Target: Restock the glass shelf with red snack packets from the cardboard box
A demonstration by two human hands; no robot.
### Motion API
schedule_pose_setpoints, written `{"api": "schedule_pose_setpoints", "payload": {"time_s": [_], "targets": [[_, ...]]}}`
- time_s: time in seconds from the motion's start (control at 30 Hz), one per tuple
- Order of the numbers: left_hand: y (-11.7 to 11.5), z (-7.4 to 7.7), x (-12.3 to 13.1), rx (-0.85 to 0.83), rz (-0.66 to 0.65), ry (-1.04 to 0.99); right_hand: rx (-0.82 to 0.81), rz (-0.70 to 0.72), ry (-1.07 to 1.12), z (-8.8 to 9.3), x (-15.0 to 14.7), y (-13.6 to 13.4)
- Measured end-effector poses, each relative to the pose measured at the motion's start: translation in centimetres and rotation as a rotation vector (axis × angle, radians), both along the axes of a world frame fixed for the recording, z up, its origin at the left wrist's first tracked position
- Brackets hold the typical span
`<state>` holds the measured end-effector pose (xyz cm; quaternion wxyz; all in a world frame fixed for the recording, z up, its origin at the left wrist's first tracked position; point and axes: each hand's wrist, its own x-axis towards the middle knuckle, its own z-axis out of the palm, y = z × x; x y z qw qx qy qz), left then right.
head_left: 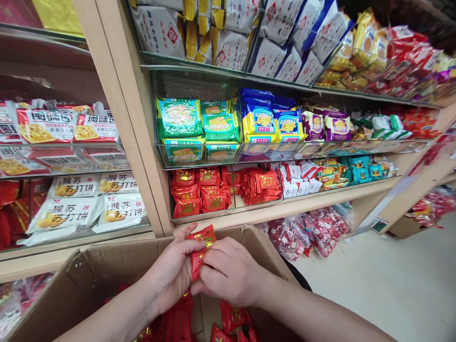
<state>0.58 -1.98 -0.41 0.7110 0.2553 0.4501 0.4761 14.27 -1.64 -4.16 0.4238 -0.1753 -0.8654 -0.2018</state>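
Both hands meet over an open cardboard box [89, 275] and hold a small stack of red foil snack packets [201, 244]. My left hand [171, 275] grips the stack from the left, thumb on top. Closed on the stack's right side is my right hand [231, 273]. More red packets [231, 316] lie loose inside the box below the hands. Just above, a clear shelf bin [199, 192] holds the same red packets in rows.
Wooden shelving with clear bins carries green, blue and purple biscuit packs [228, 121], white bags [235, 33] higher up, and white cracker packs [74, 204] at left. Bags of red sweets [309, 230] sit on the floor by the shelf. Pale floor [392, 275] opens to the right.
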Motion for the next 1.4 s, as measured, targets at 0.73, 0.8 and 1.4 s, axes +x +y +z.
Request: {"api": "schedule_pose_setpoints", "payload": {"time_s": [0.73,0.8,1.4], "targets": [[0.9,-1.0,1.0,0.223,0.123,0.417,-0.938,-0.210,0.632,3.3,2.5,6.1],[0.9,-1.2,0.8,0.223,0.102,0.483,-0.674,-0.380,0.518,4.5,3.2,8.6],[-0.6,-3.6,0.6,0.405,-0.244,0.755,-0.432,-0.674,0.208,3.9,2.2,13.8]]}}
